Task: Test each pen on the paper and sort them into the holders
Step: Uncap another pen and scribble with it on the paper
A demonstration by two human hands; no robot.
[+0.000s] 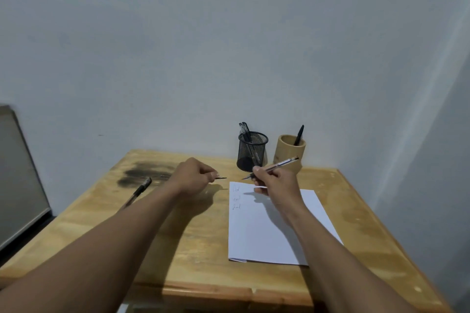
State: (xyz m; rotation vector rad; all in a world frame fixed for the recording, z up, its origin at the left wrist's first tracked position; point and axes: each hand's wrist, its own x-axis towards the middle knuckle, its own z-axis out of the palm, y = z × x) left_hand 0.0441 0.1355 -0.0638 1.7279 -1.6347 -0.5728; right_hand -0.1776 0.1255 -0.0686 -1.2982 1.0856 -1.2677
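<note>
My right hand (273,180) grips a clear-barrelled pen (279,164) above the top of the white paper (269,231), tip pointing left. My left hand (194,175) pinches a small dark pen cap (220,178) just left of that tip, a short gap between them. The paper bears three short scribbles (236,197) at its upper left. Behind it stand a black mesh holder (251,151) with two or three pens and a wooden holder (288,152) with one black pen (298,134). Another capped black pen (138,190) lies on the table to the left.
The wooden table (198,241) has a dark scorched stain (145,173) at its far left. A grey wall runs behind and to the right. A framed panel (17,173) leans at the left edge.
</note>
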